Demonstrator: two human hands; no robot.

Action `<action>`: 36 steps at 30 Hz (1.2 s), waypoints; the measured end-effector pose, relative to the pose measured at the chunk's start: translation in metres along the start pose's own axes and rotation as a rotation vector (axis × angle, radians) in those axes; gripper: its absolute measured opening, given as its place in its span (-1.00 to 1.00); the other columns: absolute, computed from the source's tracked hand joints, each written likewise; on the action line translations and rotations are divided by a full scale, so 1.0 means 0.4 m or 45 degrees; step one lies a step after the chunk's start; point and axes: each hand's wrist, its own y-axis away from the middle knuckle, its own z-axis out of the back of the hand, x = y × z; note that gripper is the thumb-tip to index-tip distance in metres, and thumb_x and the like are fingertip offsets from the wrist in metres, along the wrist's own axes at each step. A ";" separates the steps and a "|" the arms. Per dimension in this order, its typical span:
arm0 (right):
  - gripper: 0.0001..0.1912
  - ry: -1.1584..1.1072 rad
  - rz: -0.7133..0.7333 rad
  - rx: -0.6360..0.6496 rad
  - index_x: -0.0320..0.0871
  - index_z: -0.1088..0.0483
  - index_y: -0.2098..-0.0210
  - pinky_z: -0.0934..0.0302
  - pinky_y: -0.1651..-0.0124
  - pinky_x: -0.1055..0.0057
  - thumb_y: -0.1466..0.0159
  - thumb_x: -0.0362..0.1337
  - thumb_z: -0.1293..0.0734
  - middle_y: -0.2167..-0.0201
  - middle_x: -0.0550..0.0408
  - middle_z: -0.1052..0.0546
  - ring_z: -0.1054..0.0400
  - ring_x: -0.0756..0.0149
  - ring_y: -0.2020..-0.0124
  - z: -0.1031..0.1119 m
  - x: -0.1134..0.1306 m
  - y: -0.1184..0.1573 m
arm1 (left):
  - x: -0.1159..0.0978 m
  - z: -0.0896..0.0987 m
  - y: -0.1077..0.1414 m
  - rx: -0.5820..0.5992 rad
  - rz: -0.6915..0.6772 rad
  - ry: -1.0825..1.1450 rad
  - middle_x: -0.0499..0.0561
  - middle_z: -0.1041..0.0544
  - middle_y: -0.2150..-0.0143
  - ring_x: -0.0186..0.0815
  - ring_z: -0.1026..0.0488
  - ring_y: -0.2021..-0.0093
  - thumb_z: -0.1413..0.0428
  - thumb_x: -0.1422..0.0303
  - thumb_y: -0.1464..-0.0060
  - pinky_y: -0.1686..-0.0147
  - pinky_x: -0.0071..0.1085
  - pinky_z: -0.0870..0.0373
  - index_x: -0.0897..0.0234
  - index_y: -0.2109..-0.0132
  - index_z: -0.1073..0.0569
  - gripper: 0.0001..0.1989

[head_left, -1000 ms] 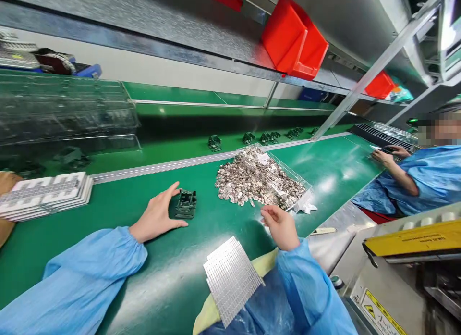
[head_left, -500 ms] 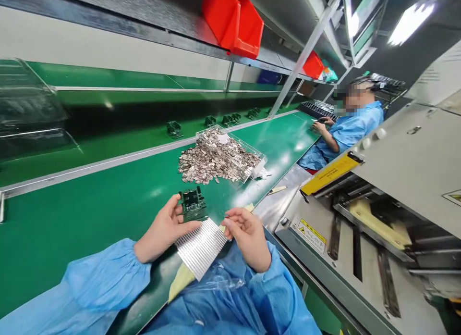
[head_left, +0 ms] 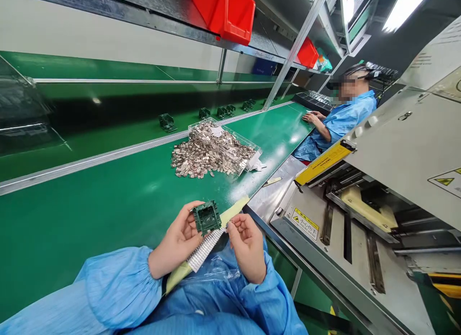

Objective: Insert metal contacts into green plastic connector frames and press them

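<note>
Item: left hand [head_left: 175,242], lower centre, fingers curled around the edge of a green plastic frame [head_left: 206,217], which is held up off the table. Item: right hand [head_left: 248,249], fingertips pinched on the upper end of a gridded silver strip [head_left: 205,249], just beside the frame. The strip lies along a pale yellow backing sheet [head_left: 178,273]. Both wrists end in gathered blue sleeves [head_left: 118,287].

Centre: green-topped table [head_left: 108,215] bearing a clear plastic tray [head_left: 248,145], heaped and spilling small metal pieces [head_left: 201,155]. Upper left: green frames [head_left: 167,122] in a row on a farther green surface. Top: red bins [head_left: 223,13] on a metal shelf [head_left: 162,8]. Upper right: co-worker in a blue gown [head_left: 342,123], hands resting at the far end of the table. Right: steel machine [head_left: 360,219] with a yellow warning label [head_left: 304,223].
</note>
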 end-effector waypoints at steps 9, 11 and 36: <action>-0.93 0.092 0.164 -0.023 -0.12 -0.50 0.34 -0.23 0.33 0.41 -0.21 -0.27 -0.36 0.32 0.04 -0.41 -0.30 0.32 0.35 -0.044 -0.005 0.018 | -0.001 0.008 0.015 0.039 0.037 -0.048 0.07 -0.43 0.05 -0.29 -0.49 0.10 -0.18 0.34 -0.09 0.09 -0.43 -0.47 0.11 -0.15 -0.16 -0.47; -0.96 0.150 0.194 -0.083 -0.11 -0.49 0.38 -0.21 0.31 0.41 -0.18 -0.31 -0.38 0.24 0.03 -0.38 -0.29 0.31 0.32 -0.057 -0.010 0.018 | -0.006 0.006 0.018 0.031 0.023 -0.078 0.09 -0.43 0.05 -0.28 -0.50 0.12 -0.19 0.32 -0.08 0.14 -0.44 -0.47 0.13 -0.14 -0.18 -0.48; -0.77 -0.308 -0.262 -0.064 -0.13 -0.33 0.44 -0.28 0.45 0.47 -0.05 -0.22 -0.46 0.50 0.17 -0.40 -0.28 0.39 0.52 -0.098 -0.016 0.023 | 0.007 -0.003 0.025 -0.083 0.034 -0.393 -0.02 -0.44 0.32 -0.26 -0.46 0.29 -0.04 0.39 -0.11 0.33 -0.40 -0.45 0.18 -0.03 -0.28 -0.69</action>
